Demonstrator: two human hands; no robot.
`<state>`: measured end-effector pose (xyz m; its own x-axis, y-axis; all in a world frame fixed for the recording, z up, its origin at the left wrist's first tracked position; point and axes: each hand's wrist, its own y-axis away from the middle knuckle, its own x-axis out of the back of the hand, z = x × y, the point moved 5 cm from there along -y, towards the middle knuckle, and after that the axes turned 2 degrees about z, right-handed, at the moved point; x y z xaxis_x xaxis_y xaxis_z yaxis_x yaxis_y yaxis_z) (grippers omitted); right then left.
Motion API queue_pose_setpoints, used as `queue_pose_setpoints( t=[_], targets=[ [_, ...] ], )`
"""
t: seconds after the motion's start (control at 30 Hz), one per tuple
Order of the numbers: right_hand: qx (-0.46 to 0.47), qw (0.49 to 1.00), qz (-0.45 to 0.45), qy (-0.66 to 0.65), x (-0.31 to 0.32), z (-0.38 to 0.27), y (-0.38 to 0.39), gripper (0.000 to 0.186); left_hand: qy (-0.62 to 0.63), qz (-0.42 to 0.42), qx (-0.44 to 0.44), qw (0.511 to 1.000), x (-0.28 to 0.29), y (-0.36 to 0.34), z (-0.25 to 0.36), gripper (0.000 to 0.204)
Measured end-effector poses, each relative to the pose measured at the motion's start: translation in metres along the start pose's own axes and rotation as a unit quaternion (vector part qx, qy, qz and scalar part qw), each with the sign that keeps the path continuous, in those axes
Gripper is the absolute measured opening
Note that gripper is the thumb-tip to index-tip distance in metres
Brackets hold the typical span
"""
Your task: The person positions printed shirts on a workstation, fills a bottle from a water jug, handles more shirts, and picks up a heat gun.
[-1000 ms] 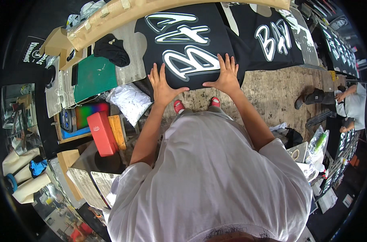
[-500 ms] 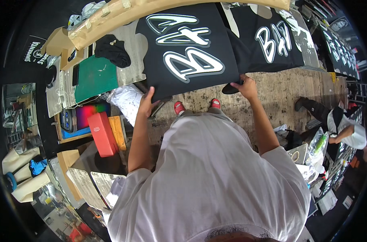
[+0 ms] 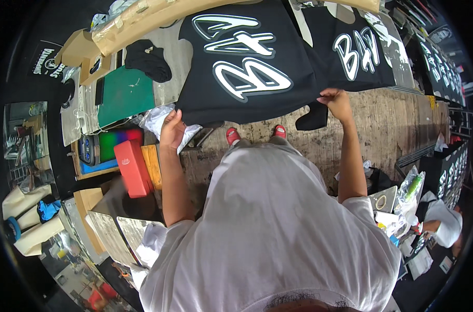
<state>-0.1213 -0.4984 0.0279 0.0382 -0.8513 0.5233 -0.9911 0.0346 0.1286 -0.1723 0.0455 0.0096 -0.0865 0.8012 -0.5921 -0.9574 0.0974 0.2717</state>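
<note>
A black T-shirt with large white, grey-outlined lettering lies spread over the bench, its near edge hanging toward me. My left hand is closed on the shirt's near left corner, thumb on top. At the near right corner, my right hand pinches the cloth between thumb and fingers. A loose black flap dangles beside that hand. To the right lies a second black T-shirt with similar white lettering, partly meeting the first one.
A long cardboard roll crosses the far side. Left of the shirt are a green mat, a crumpled black cloth and an opened carton. Below them stands a red box. Another person is at the far right.
My hands have moved apart, the left one closing on the shirt's corner. The near edge is drawn wider, and the black flap hangs lower. The person at right has shifted nearer and bent down.
</note>
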Motion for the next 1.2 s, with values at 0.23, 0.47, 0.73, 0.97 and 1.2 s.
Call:
queue_pose_setpoints(
  t=[0.23, 0.47, 0.73, 0.97, 1.2],
  targets=[
    [-0.03, 0.996, -0.05, -0.067, 0.018, -0.019, 0.006, 0.017, 0.085, -0.06, 0.026, 0.994, -0.007, 0.004, 0.007, 0.041],
    [-0.037, 0.987, -0.07, -0.138, 0.034, -0.022, 0.021, 0.018, 0.085, -0.009, 0.02, 0.996, -0.003, 0.016, 0.004, 0.061],
    [-0.043, 0.974, -0.123, -0.186, 0.04, -0.035, 0.029, 0.02, 0.107, -0.052, -0.034, 0.992, -0.003, 0.012, 0.01, 0.063],
    [-0.034, 0.982, -0.112, -0.145, 0.055, -0.058, 0.032, 0.012, 0.094, -0.023, -0.053, 0.994, -0.02, 0.019, 0.025, 0.067],
    [-0.024, 0.858, -0.477, 0.19, 0.0, 0.01, 0.049, 0.031, -0.089, 0.034, 0.175, 0.98, 0.037, 0.044, -0.032, 0.026]
  ],
)
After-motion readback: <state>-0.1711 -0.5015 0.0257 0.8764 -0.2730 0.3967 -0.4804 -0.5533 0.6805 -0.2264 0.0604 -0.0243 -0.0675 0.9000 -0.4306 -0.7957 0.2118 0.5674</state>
